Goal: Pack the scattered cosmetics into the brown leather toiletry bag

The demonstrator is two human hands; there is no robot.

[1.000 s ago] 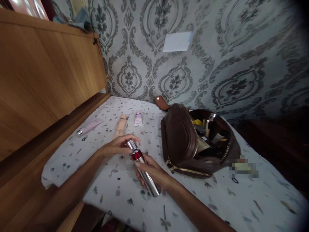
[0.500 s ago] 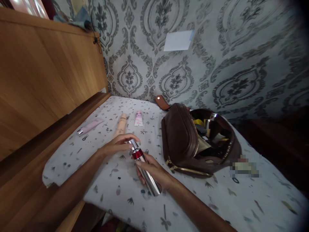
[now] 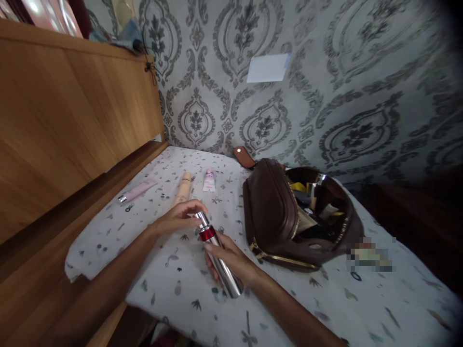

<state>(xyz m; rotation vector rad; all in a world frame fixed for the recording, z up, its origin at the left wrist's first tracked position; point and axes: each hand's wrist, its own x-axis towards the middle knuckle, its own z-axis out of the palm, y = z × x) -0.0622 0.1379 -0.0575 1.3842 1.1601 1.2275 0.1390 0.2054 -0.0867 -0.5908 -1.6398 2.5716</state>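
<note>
A silver bottle (image 3: 227,275) with a shiny red band tilts across the space between my hands, its top toward the upper left. My right hand (image 3: 231,258) is wrapped around the bottle's body, thumb lying along the near side. At the upper end, the fingers of my left hand (image 3: 181,215) are closed around the silver cap (image 3: 201,220). Whether the cap is loose from the bottle I cannot tell. Just beyond my left hand lies a peach-coloured tube (image 3: 183,187), its lower end partly hidden by that hand. Beside it rests a small white and pink tube (image 3: 209,180).
A brown cosmetic bag (image 3: 269,205) sits unzipped at the right, several items inside. Far left on the patterned cloth (image 3: 155,284) is a pale pink tube (image 3: 137,191). A wooden cabinet (image 3: 83,106) borders the left side; the papered wall (image 3: 202,86) stands behind.
The view has shifted slightly, so everything sits a little lower in the picture. Both hands keep nearly the same hold on the bottle and its cap.
</note>
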